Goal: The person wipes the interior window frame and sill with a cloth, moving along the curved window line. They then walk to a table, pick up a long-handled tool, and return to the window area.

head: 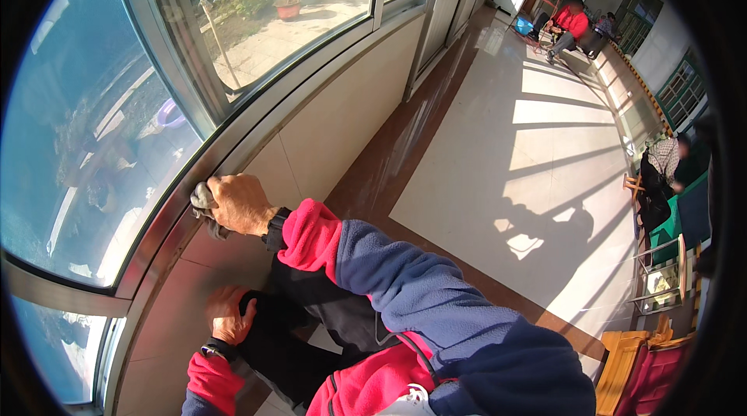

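Observation:
My right hand (242, 204) is closed around a bunched grey cloth (205, 206), which touches the metal window sill (201, 191) below the sliding window. A dark band circles that wrist, below a rolled pink fleece cuff. My left hand (230, 315) rests on my knee in black trousers (271, 328), its fingers spread, with no object visible in it. It also wears a dark wristband. The window glass (87, 141) rises beside the sill, and a tiled low wall (280, 165) lies beneath it.
Two people (569, 22) sit at the far end near a blue basin (523, 25). Another person (665, 159) sits at the right by a green cloth (665, 229). A metal-framed chair (662, 276) and a wooden chair (621, 366) stand at the right. Sunlit floor tiles (467, 153) carry shadows.

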A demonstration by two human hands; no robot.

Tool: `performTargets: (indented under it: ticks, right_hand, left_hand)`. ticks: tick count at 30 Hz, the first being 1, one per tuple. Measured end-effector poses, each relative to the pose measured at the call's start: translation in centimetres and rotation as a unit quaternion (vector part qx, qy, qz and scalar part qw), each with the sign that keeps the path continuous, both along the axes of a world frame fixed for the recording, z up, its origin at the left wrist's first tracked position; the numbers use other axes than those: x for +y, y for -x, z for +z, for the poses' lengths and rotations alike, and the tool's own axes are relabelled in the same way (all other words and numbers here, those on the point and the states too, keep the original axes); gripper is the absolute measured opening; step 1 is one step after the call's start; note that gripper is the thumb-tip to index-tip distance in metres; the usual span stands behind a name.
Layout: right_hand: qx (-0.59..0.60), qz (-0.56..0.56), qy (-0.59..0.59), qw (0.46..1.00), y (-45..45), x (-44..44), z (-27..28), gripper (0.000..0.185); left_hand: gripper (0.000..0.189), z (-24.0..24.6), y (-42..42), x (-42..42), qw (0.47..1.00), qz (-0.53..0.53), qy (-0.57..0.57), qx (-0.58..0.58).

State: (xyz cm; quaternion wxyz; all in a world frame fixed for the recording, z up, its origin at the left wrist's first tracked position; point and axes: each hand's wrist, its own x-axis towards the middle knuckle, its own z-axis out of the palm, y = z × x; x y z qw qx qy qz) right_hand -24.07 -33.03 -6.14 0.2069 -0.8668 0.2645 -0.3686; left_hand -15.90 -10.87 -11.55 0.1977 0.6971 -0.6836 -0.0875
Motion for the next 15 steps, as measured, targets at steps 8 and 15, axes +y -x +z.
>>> performTargets:
  ticks: [8,15]
  right_hand:
    - [-0.011,0.208,-0.021,0.978,2.1,7.0,0.8,0.023]
    - [-0.202,0.18,-0.413,0.87,12.9,7.0,0.7,0.027]
  left_hand:
    - [0.036,-1.3,0.8,-0.4,1.0,-0.014,-0.021,-0.011]
    - [0.053,2.5,2.6,0.6,0.99,0.005,0.059,0.125]
